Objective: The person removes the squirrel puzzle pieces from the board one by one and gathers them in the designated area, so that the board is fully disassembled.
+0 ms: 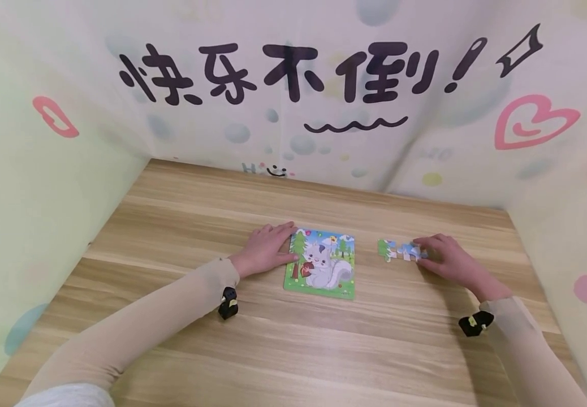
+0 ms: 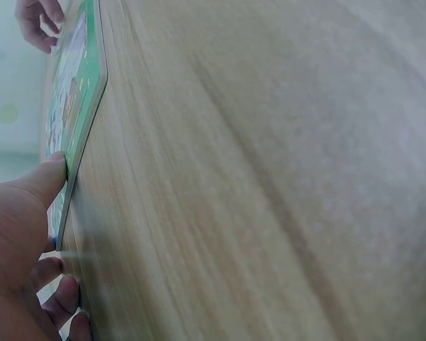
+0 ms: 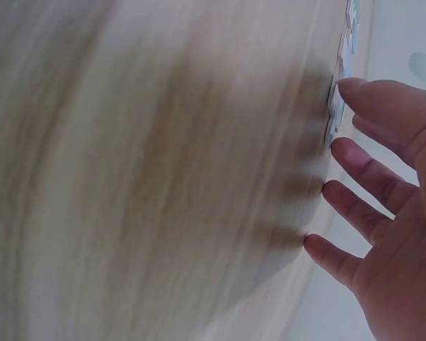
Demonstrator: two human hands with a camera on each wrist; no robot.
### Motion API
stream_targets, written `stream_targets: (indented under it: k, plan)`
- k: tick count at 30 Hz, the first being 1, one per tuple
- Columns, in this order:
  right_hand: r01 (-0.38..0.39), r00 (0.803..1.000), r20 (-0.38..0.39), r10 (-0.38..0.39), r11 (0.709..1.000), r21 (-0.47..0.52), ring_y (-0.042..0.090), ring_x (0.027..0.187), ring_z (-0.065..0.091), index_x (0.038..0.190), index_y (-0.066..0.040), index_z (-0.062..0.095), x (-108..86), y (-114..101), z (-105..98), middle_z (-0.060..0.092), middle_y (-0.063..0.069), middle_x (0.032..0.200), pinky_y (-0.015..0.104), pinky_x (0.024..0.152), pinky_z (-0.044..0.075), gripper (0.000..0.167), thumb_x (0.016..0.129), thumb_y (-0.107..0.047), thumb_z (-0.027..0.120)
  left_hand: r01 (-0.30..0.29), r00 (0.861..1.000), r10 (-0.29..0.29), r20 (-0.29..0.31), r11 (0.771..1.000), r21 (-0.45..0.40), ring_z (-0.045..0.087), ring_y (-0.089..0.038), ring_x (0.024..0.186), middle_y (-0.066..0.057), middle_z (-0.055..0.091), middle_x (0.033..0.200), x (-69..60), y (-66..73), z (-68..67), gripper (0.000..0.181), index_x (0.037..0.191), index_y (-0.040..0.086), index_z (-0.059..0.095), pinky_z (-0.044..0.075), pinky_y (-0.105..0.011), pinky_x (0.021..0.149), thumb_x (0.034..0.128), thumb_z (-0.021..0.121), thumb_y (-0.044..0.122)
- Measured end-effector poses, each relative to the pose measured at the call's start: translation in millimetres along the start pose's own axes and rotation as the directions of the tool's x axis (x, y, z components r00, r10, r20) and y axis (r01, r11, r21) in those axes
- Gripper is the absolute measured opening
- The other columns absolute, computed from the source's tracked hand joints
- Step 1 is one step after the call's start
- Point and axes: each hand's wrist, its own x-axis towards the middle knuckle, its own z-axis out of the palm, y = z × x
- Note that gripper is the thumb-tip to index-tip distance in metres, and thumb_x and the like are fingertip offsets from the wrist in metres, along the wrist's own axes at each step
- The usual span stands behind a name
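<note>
A square jigsaw puzzle (image 1: 324, 271) with a grey squirrel picture and a green border lies flat on the wooden table. My left hand (image 1: 264, 251) rests at its left side, the thumb (image 2: 55, 162) touching the board's edge and the other fingers loosely extended towards its far left corner. To the right lie several small puzzle pieces (image 1: 386, 249) in a row, with tree and sky parts. At the right end of this row, my right hand (image 1: 448, 260) pinches a blue-and-white puzzle piece (image 1: 415, 251) between thumb and index finger. Its other fingertips (image 3: 337, 192) touch the tabletop.
The wood-grain table (image 1: 293, 350) is bordered at the back and sides by a pale printed cloth (image 1: 222, 135) with black lettering and coloured shapes. A small black device (image 1: 229, 303) is strapped at the left wrist, another black device (image 1: 477, 323) at the right.
</note>
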Motion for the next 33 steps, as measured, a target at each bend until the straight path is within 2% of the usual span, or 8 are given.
stream_targets:
  k: [13, 25, 33]
  plan:
    - [-0.058, 0.998, 0.029, 0.058, 0.998, 0.014, 0.043, 0.109, 0.057, 0.125, 0.003, 0.069, -1.5, -1, 1, 0.065, 0.023, 0.116, 0.061, 0.092, 0.045, 0.035, 0.092, -0.004, 0.078, 0.015, 1.000, -0.015, 0.003, 1.000, -0.005, 0.039, -0.040, 0.146, -0.011, 0.029, 0.170, -0.4, 0.0, 0.7, 0.078, 0.162, 0.012, 0.037, 0.030, -0.062, 0.119, 0.1004, 0.066, 0.050]
    - [-0.051, 0.999, -0.004, 0.051, 0.998, 0.028, 0.043, 0.107, 0.058, 0.123, 0.004, 0.069, -3.2, -5, -1, 0.067, 0.021, 0.112, 0.061, 0.091, 0.046, 0.032, 0.093, -0.005, 0.076, 0.012, 1.000, -0.012, -0.005, 1.000, -0.005, 0.036, -0.043, 0.149, -0.010, 0.028, 0.171, 1.7, -1.4, 1.8, 0.079, 0.162, 0.013, 0.037, 0.028, -0.064, 0.120, 0.1000, 0.066, 0.051]
    - [-0.129, 0.992, 0.019, 0.128, 0.989, 0.067, 0.047, 0.114, 0.057, 0.129, 0.008, 0.064, -2.8, -10, -2, 0.067, 0.024, 0.116, 0.066, 0.099, 0.042, 0.034, 0.101, -0.011, 0.068, 0.006, 1.000, -0.006, -0.009, 1.000, -0.007, 0.039, -0.042, 0.146, -0.011, 0.029, 0.170, -0.3, -0.1, 0.3, 0.079, 0.162, 0.012, 0.037, 0.030, -0.063, 0.119, 0.1000, 0.066, 0.050]
